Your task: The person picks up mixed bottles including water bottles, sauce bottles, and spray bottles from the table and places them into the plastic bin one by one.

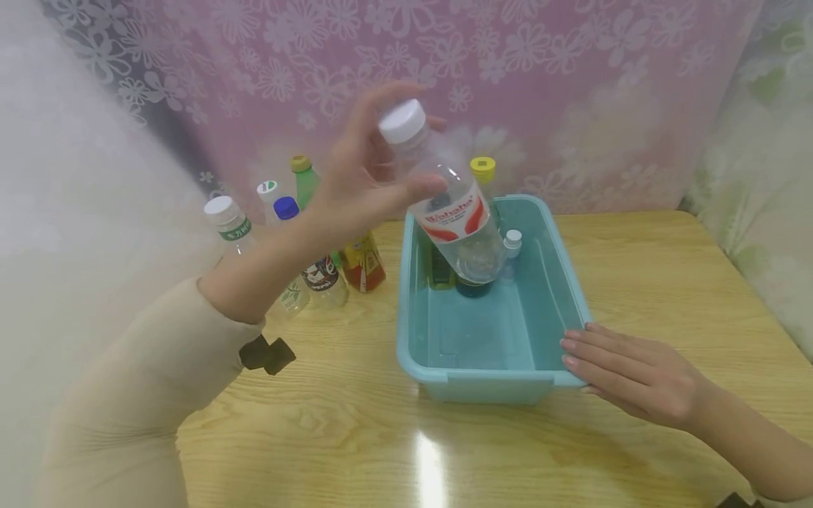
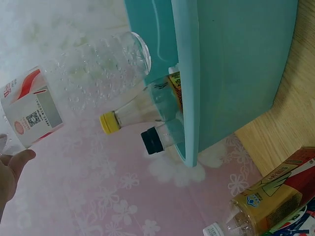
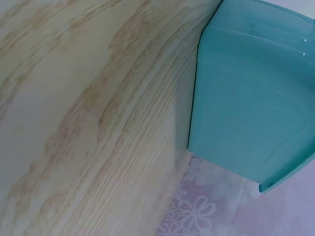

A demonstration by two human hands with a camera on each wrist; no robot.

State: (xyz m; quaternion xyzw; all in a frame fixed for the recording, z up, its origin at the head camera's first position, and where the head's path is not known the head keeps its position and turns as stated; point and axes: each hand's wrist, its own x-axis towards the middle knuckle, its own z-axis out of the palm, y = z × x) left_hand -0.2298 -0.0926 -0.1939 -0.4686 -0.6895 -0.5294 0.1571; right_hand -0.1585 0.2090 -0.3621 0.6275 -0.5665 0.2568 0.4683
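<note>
Nearest you, your right hand (image 1: 641, 377) lies with fingers straight, side by side, over the rim of the blue-green bin (image 1: 495, 376) at its near right corner, probably to steady it on the bench (image 1: 305, 423). Farther in, your left hand (image 1: 362, 166) grips the clear Wahaha bottle (image 1: 457, 219) near its capped end; that high hold seems to leave the base free, tipped down above the bin's inside. Left of the bin, a blue-capped Pepsi bottle (image 1: 321, 274) stands on the bench among others. At the bin's far end, near the bench's far edge, stand a yellow-capped bottle (image 1: 483, 170) and a small white-capped bottle (image 1: 512, 244), perhaps propped by the walls.
</note>
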